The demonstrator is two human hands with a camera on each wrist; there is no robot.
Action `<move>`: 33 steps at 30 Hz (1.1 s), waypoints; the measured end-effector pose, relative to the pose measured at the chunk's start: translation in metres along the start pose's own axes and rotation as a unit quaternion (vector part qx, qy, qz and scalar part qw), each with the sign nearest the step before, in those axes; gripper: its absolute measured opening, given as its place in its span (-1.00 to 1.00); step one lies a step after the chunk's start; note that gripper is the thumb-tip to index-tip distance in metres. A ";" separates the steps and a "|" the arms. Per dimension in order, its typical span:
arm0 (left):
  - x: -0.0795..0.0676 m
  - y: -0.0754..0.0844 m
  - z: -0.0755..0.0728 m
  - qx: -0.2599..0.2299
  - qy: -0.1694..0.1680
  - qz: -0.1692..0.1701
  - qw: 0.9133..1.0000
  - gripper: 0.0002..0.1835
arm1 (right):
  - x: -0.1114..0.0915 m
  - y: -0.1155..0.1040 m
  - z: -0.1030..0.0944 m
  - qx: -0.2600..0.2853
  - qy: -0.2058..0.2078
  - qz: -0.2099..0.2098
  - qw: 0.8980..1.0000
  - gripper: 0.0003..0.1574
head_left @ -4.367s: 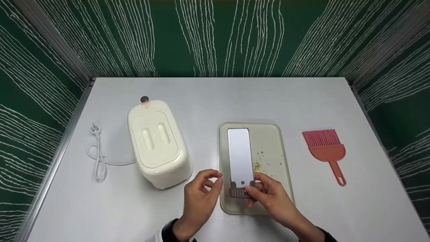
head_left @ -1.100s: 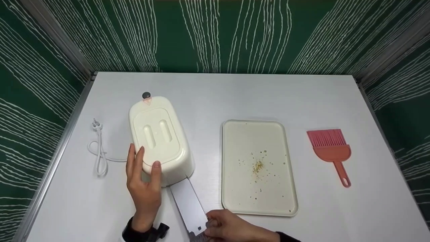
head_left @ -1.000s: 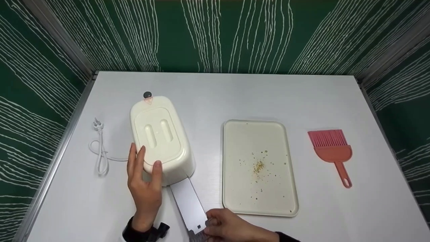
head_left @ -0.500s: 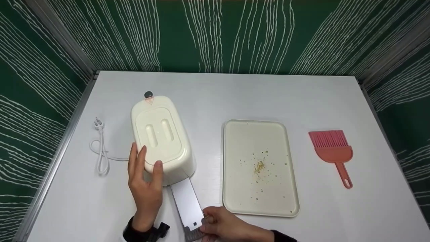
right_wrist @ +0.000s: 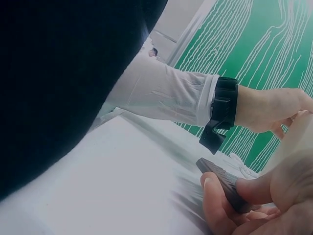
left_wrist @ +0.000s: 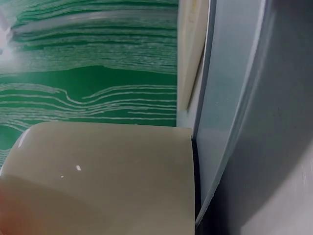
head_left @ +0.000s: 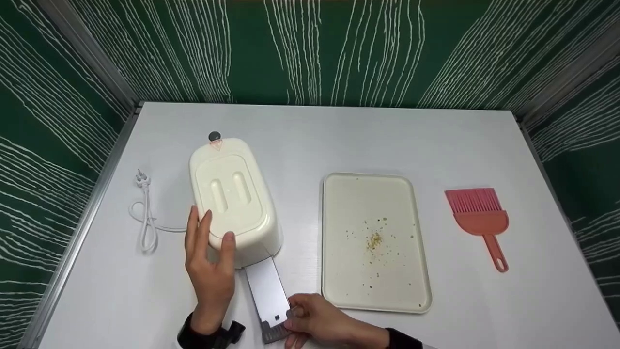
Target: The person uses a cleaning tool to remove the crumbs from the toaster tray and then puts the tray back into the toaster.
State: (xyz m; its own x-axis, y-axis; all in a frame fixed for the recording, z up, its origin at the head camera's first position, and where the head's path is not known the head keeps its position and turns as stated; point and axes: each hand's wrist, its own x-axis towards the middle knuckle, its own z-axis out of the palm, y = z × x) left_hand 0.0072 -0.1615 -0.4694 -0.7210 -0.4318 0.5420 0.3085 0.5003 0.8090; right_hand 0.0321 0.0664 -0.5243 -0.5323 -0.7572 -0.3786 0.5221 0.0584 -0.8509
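A cream toaster [head_left: 230, 194] with a lid on top stands left of the middle, and its smooth end wall [left_wrist: 107, 166] fills much of the left wrist view. My left hand [head_left: 210, 281] rests on its near end, fingers straight along the left side and thumb on the near top edge. A flat metal crumb tray [head_left: 266, 291] reaches out of the slot at the toaster's base; its inner end is hidden inside. My right hand [head_left: 322, 320] pinches the grey ribbed handle [right_wrist: 225, 186] of this tray between thumb and fingers.
Right of the toaster lies a cream serving tray [head_left: 339, 203] with crumbs [head_left: 374, 241] scattered on it. A red brush [head_left: 479, 220] lies farther right. The toaster's white cord and plug [head_left: 144, 208] are at the left. Green walls border the white table [head_left: 300, 135].
Earlier the crumb tray was held over the serving tray; it moved left to the toaster's base. Over the last second my right hand has shifted it slightly farther in. The left hand stays put.
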 end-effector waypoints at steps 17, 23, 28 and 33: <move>0.001 0.000 0.002 -0.005 0.012 0.011 1.000 -0.46 | 0.013 -0.008 0.002 -0.037 0.037 -0.014 0.999 -0.87; 0.001 0.000 0.002 -0.002 0.018 0.016 1.000 -0.45 | 0.017 -0.008 0.003 -0.030 0.048 -0.019 0.998 -0.85; 0.001 -0.001 0.002 0.002 0.017 0.015 1.000 -0.46 | 0.019 -0.010 0.004 -0.014 0.066 -0.021 0.997 -0.81; 0.001 0.000 0.002 0.006 0.020 0.014 1.000 -0.46 | 0.023 -0.010 0.003 -0.011 0.080 -0.021 0.997 -0.68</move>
State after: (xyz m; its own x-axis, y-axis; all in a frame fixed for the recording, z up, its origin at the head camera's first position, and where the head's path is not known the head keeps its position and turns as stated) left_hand 0.0051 -0.1600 -0.4695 -0.6863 -0.4468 0.5739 0.3214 0.5215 0.7904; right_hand 0.0164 0.0468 -0.5230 -0.6536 -0.6457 -0.3948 0.4840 0.0444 -0.8739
